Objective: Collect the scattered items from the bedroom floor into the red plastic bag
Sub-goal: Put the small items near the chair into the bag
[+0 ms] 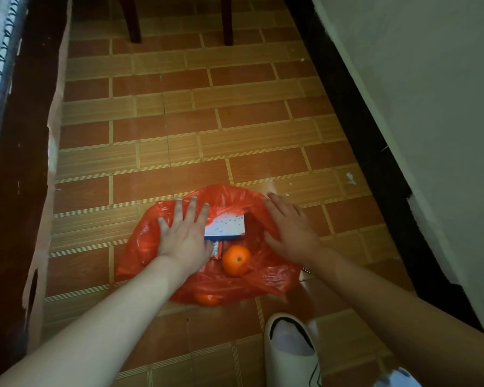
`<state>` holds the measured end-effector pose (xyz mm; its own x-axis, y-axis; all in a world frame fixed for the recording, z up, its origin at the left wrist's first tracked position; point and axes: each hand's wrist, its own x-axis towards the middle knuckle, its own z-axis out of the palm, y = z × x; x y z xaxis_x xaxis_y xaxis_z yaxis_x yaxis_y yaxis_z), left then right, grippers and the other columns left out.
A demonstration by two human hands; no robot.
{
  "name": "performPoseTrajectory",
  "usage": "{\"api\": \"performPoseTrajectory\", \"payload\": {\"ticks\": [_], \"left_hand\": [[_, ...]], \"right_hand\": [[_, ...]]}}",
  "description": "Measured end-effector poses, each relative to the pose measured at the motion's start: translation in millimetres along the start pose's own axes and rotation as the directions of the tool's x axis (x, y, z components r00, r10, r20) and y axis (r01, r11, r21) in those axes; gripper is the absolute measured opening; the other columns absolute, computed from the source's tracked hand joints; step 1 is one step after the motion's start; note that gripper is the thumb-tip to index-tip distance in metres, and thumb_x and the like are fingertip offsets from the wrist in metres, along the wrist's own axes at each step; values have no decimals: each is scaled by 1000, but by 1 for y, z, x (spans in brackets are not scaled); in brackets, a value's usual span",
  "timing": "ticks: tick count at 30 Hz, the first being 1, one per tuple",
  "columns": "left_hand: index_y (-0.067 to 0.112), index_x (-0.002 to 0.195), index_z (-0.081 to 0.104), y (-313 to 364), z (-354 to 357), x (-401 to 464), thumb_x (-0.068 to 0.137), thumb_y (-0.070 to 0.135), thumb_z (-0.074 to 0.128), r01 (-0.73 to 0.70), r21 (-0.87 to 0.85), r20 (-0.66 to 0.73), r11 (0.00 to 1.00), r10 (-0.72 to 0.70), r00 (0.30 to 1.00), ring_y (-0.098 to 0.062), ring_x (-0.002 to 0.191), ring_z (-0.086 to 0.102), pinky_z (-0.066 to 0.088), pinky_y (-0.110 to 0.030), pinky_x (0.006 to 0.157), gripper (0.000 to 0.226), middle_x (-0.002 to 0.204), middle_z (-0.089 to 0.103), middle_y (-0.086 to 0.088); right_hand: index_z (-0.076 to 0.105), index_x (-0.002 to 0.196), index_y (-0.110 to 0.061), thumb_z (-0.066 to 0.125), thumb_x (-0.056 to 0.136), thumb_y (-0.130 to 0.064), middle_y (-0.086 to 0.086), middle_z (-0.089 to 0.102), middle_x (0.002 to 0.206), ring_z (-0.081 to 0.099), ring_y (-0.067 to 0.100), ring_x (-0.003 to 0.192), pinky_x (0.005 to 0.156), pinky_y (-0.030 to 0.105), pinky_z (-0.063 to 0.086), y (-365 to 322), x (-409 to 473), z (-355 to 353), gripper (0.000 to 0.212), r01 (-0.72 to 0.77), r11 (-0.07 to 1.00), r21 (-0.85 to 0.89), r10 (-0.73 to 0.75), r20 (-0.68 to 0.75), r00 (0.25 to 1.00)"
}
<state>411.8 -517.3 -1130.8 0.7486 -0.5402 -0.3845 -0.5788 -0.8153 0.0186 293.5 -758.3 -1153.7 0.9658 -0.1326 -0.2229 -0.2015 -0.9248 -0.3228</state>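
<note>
The red plastic bag (224,196) lies spread open on the tiled floor in front of me. Inside it sit an orange (235,260), a white and blue packet (226,225) and a small red sachet (216,249). A second orange (207,298) shows through the plastic at the bag's near edge. My left hand (183,233) lies flat with fingers spread on the bag's left side. My right hand (289,229) rests with straight fingers on the bag's right side.
A white slipper on my foot (289,350) stands just right of the bag's near edge. Two dark chair legs (133,20) rise at the far end of the floor. A dark wooden bed frame (17,163) runs along the left, a white wall (430,107) along the right.
</note>
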Motion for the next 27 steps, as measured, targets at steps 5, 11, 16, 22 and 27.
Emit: {"api": "performPoseTrajectory", "payload": {"ticks": [5,11,16,22,27], "left_hand": [[26,164,6,0,3,4,96,52,50,17,27,23,999,-18,1000,-36,157,-8,22,-69,116,85,172,0,-5],[26,164,5,5,7,5,95,56,50,12,59,39,998,-14,999,-37,157,-5,23,-69,116,87,172,0,-4],[28,164,6,-3,6,-3,94,52,52,-20,31,53,999,18,998,-35,158,-6,21,-67,118,88,172,0,-2],[27,164,6,-9,3,-7,95,53,52,-22,27,53,999,21,998,-34,158,-6,21,-66,118,87,172,-1,-2],[26,164,8,-6,-2,-7,95,53,51,-8,20,32,1000,7,999,-34,158,-3,22,-65,119,86,172,2,-3]], "right_hand": [[-2,165,-26,46,80,-88,-9,-12,172,-14,12,158,126,41,-4,-23,-71,17,116,116,992,54,-123,171,978],[-13,163,-18,75,73,-69,6,-14,172,-11,25,159,127,50,-4,4,-77,68,136,75,991,-108,-39,307,951],[-18,162,-22,76,78,-66,4,-15,172,-8,23,159,128,54,-1,17,-73,78,133,105,987,-122,-58,339,939],[1,165,-30,69,87,-47,-7,-12,173,-6,15,158,128,44,0,10,-79,43,106,169,986,-6,-164,215,963],[17,164,-35,56,95,-40,-14,11,170,15,12,155,123,48,25,23,-102,19,79,31,976,213,-17,-65,998]]}}
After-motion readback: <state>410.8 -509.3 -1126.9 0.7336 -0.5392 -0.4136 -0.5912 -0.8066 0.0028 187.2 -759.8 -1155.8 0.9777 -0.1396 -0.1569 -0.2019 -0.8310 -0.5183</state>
